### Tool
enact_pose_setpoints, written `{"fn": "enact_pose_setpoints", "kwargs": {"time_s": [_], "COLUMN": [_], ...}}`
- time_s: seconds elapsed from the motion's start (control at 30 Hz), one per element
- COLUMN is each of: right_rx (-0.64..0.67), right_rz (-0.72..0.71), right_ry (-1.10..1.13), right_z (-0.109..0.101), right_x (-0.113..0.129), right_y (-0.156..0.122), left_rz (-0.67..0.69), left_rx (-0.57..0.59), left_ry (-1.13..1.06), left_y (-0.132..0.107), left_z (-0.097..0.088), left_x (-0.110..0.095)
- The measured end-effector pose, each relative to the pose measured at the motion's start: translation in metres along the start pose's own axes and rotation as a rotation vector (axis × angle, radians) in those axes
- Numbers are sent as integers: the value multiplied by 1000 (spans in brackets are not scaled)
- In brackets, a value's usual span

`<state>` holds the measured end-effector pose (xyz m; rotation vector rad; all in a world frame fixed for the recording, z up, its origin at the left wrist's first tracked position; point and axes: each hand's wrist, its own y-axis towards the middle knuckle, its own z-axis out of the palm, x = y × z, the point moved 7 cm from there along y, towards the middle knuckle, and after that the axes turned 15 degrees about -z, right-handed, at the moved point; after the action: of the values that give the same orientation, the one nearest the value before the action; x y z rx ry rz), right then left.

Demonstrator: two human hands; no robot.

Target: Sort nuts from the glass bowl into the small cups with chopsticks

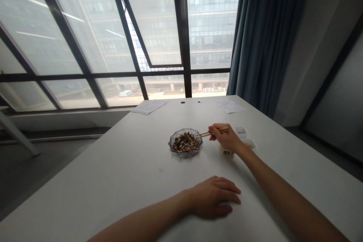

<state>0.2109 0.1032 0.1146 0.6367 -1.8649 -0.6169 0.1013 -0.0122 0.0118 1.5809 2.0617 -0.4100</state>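
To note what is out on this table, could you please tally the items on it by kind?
Glass dish: 1
Pair of chopsticks: 1
Lettered cup: 1
Small white dishes: 2
Paper piles: 2
Small dark discs: 2
Total: 9

White table [113, 181], glass dish [185, 154], papers [149, 107]
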Motion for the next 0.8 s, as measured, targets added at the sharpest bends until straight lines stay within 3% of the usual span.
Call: {"fn": "enact_pose_setpoints", "kwargs": {"time_s": [0.13,0.47,0.8], "right_rx": [69,91,-98], "right_rz": [-15,26,47], "right_ry": [-25,-36,-61], "right_z": [19,33,33], "right_x": [-7,-25,-31], "right_y": [-6,-13,-20], "left_rz": [4,-11,-20], "left_rx": [6,21,19], "left_ry": [-1,-4,-5], "left_y": [0,0,0], "left_z": [-1,0,-1], "left_x": [-1,0,0]}}
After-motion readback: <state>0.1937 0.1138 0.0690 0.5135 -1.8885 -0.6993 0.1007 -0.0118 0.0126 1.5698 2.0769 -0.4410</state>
